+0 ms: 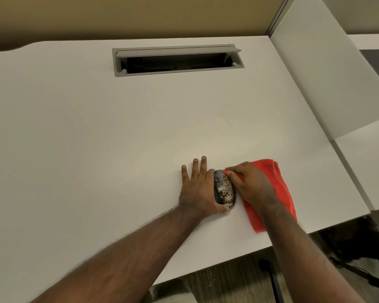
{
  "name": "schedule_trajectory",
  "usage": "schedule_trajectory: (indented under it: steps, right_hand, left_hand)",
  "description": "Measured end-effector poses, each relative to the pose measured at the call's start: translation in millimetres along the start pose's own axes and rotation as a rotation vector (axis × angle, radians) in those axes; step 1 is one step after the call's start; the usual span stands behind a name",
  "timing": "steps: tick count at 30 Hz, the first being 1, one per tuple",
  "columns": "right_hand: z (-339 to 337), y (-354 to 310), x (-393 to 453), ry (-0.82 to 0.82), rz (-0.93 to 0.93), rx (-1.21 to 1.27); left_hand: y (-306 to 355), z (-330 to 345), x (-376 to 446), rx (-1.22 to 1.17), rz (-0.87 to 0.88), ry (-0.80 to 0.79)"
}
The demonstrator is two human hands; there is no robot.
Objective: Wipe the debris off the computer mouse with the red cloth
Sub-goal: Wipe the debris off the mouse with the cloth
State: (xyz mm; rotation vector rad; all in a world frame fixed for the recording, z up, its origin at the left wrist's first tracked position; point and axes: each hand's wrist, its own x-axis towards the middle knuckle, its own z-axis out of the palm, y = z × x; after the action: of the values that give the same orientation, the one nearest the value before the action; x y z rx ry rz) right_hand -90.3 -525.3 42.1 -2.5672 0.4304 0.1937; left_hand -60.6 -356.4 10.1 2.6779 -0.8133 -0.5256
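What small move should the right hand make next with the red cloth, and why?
Probably draw the red cloth across the top of the mouse, from its far end toward the near edge. Tan debris covers the mouse's top, the right hand pinches the cloth at the mouse's far end, and the left hand steadies the mouse from its left side.

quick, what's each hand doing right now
Left hand: open, fingers straight, braced against the mouse.
Right hand: pinching the red cloth at the mouse's far end.
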Motion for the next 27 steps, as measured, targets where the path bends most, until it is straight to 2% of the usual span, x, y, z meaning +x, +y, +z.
schedule_trajectory:
  steps: [10, 14, 19, 27]
  right_hand:
    - [-1.2, -9.6, 15.5, -0.035, 0.068, -0.033]
    - [-2.9, -11.5, 23.3, -0.098, 0.139, -0.029]
    - [-10.4, -12.6, 27.2, -0.182, 0.067, -0.107]
    - [-22.9, -10.5, 17.8, -0.217, 0.012, -0.126]
  left_hand:
    - [1.7, -0.3, 0.3, -0.036, -0.036, -0.019]
    - [1.8, -1.1, 1.3, -0.033, -0.042, -0.020]
    - [1.9, -2.1, -0.3, -0.037, -0.045, -0.013]
    - [2.9, -4.0, -2.5, -0.023, -0.047, -0.022]
